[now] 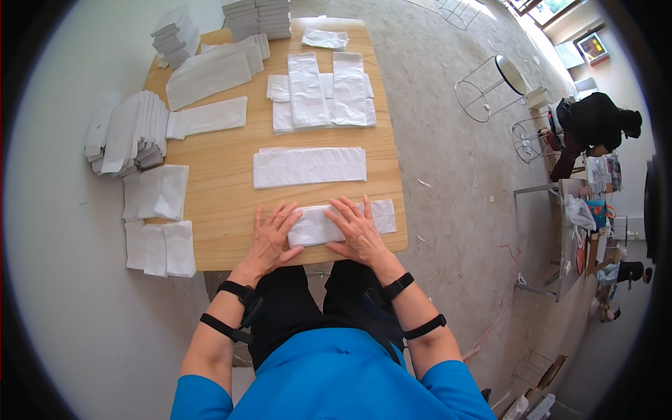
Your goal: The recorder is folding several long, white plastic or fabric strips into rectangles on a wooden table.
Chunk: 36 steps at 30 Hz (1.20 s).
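Note:
A long folded white paper-like strip (313, 227) lies flat near the front edge of the wooden table (224, 238). My left hand (269, 241) is at its left end, fingers spread and fingertips near or touching the edge. Across the strip's middle lies my right hand (358, 232), fingers apart, covering part of it. Neither hand grips anything. Just beyond is a neat flat stack of similar white strips (309, 168). Farther back, two upright white pieces (308, 89) rest across others laid sideways.
Stacks of white flat boxes (129, 136) line the left side, with folded white pieces (168, 248) below them. More box stacks (255, 17) stand at the far end. A round stool (509, 75) is on the concrete floor to the right; a bent-over person (595, 122) works beyond.

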Available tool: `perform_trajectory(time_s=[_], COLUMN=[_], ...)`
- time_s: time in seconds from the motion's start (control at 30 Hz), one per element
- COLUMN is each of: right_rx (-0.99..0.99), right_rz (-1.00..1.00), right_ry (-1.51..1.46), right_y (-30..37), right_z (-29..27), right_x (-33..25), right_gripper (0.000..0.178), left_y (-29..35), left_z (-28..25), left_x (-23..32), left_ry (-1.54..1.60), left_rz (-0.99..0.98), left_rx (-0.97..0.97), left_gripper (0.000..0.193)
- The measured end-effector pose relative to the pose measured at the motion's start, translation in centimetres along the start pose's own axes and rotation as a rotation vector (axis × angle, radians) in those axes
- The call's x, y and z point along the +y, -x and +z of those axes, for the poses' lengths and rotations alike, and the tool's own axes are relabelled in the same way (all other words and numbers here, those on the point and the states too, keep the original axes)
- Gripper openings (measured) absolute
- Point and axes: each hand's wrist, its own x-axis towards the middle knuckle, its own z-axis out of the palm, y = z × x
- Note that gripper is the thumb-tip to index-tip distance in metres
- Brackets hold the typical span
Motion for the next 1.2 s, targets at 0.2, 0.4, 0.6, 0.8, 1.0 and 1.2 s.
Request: perform_trajectory(time_s=[0.2, 0.4, 0.6, 0.8, 1.0, 1.2], right_rx=[0.010, -0.020, 0.013, 0.033, 0.022, 0.273], right_rz=[-0.001, -0.007, -0.031, -0.046, -0.041, 0.344], right_ry=[0.013, 0.020, 0.022, -0.021, -0.004, -0.591], right_y=[-0.8, -0.9, -1.0, -1.4, -1.3, -0.8], right_z=[-0.1, 0.6, 0.6, 1.1, 1.5, 0.1], right_x=[-1.3, -0.7, -1.5, -2.5, -2.2, -2.1], right_gripper=[0.083, 0.084, 0.081, 0.081, 0.079, 0.046], left_y=[0.3, 0.3, 0.6, 2.1, 2.3, 0.3], left_z=[-0.6, 0.0, -0.1, 0.4, 0.9, -0.2], left_x=[1.1, 0.7, 0.8, 2.1, 2.3, 3.3], left_ry=[0.085, 0.105, 0.045, 0.096, 0.054, 0.633], left_rz=[-0.093, -0.082, -0.070, -0.124, -0.086, -0.430], left_rx=[0.011, 0.028, 0.054, 0.186, 0.243, 0.236], left_gripper=[0.092, 0.090, 0.074, 0.062, 0.038, 0.026])
